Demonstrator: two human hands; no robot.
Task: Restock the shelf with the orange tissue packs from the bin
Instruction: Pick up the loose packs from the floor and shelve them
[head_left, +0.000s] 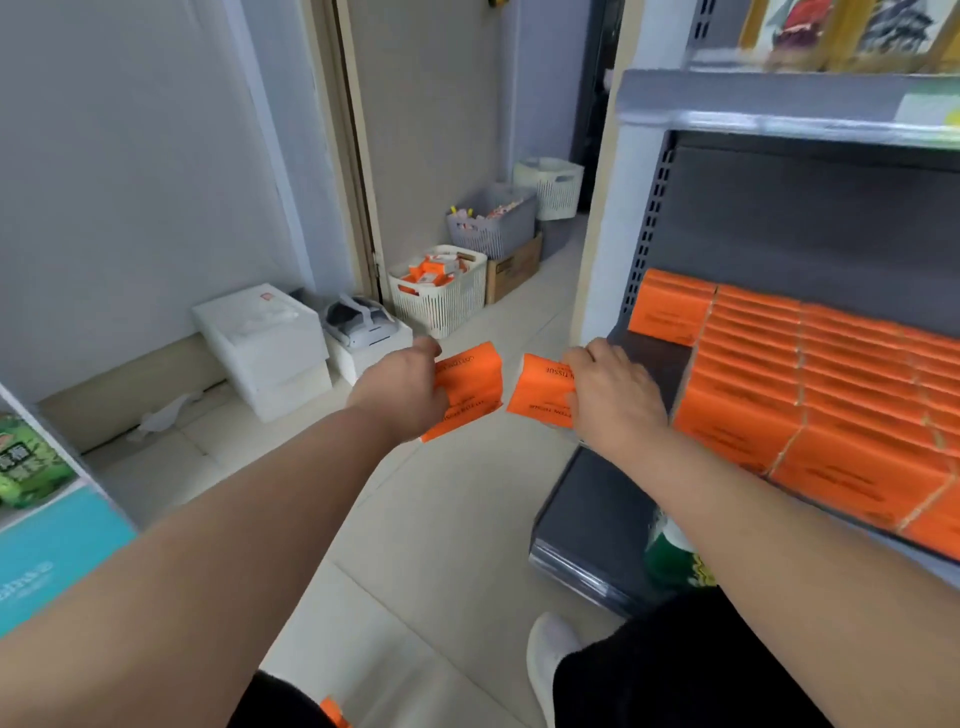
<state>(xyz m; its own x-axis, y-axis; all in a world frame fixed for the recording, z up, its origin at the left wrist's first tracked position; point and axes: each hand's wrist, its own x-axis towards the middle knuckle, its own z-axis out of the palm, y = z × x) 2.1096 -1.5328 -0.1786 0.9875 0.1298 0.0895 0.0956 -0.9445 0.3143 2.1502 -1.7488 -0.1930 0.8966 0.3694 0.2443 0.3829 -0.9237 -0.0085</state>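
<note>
In the head view, the left hand (402, 387) grips one orange tissue pack (470, 387) at centre frame, fingers curled round its near end. The right hand (613, 395) grips a second pack (540, 389) just beside it. The two packs sit slightly apart, held above the floor (457, 519) just left of the shelf (652, 358). Both look light and soft, with film wrap that is probably slick, so a hold across the short end without hard squeezing seems safest. Stacked packs (810, 379) fill the shelf's right side, and a bare dark strip shows at its left end near the right hand. The upper shelf edge (779, 104) overhangs, limiting headroom, while the aisle at lower centre gives room for the arms.
</note>
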